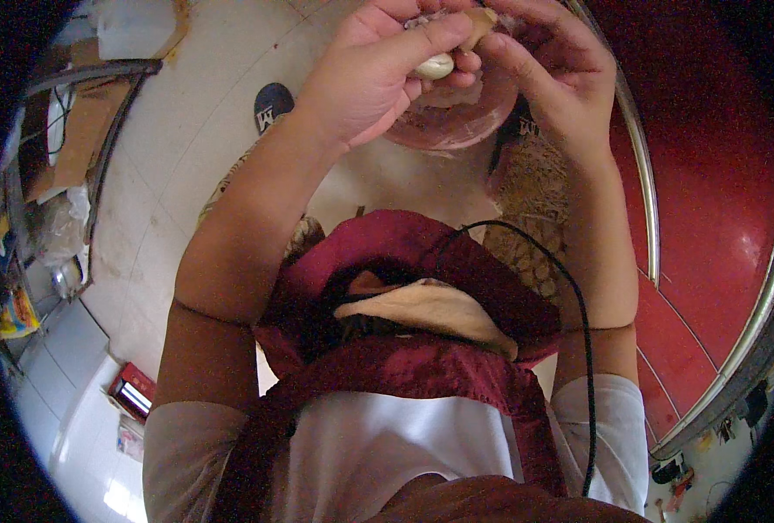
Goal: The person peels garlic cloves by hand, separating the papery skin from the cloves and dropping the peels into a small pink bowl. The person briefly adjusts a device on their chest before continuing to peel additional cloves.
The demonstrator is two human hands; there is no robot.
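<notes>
At the top of the view, my left hand [396, 65] is closed, its curled fingers round a pale, glossy garlic clove [437, 66]. A tan, papery-looking piece [481, 26], perhaps another clove in its skin, sits between the two hands. My left thumb presses along it. My right hand [566, 74] pinches at its far end with thumb and fingers; the fingertips are partly out of sight. Directly below both hands is a pinkish see-through bowl [448, 135], its inside mostly hidden by the hands.
Red cabinet fronts [709, 218] with metal trim stand close on the right. On the left are a shelf with cardboard [82, 131] and plastic bags [64, 227]. A dark shoe [274, 105] rests on the tiled floor [178, 131]. A black cord [583, 349] hangs over my maroon apron [422, 366].
</notes>
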